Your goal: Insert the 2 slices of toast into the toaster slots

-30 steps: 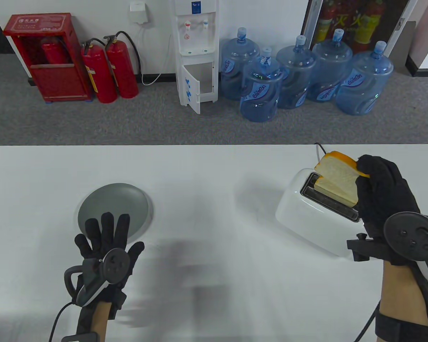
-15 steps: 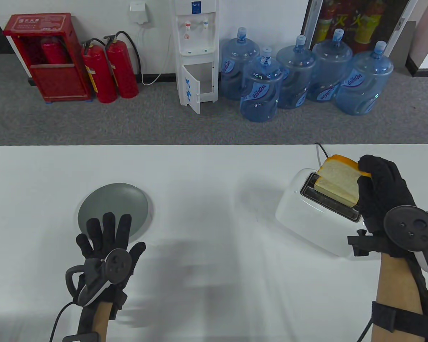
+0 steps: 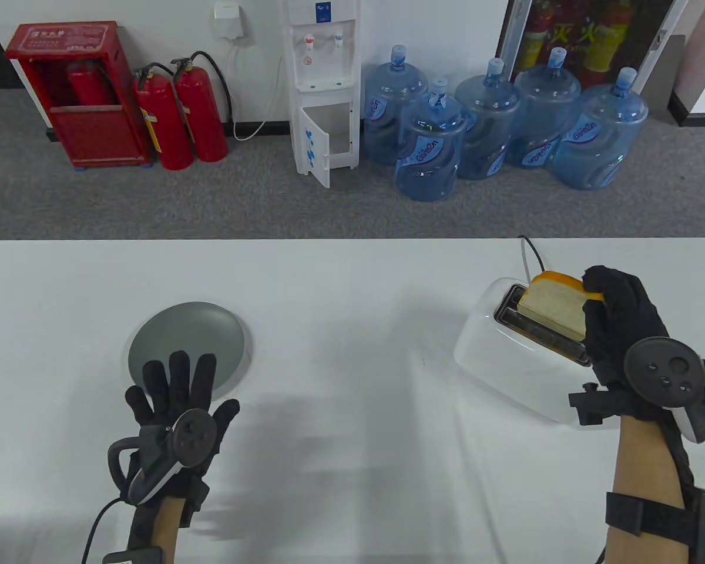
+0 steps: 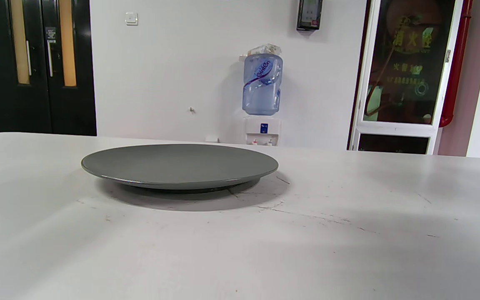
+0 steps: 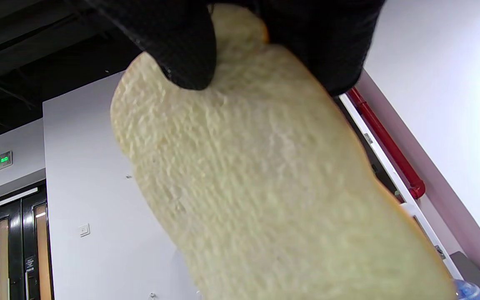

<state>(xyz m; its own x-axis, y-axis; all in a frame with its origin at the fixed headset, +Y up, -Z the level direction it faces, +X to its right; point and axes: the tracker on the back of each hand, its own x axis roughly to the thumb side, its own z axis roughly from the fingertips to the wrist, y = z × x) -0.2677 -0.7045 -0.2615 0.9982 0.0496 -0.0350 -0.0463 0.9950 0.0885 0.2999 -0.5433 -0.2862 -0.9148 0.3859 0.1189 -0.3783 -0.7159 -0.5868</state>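
While the left hand (image 3: 176,405) lies with fingers spread and straight just short of the grey plate (image 3: 153,341) as before, the right hand (image 3: 620,329) pinches the toast slice (image 3: 555,305). The slice has sunk lower than half a second ago, its bottom edge inside a slot of the white toaster (image 3: 505,358) below the fingertips.

right hand (image 3: 620,320) lower, toast slice (image 3: 555,305) sunk partway into the toaster (image 3: 505,358) slot
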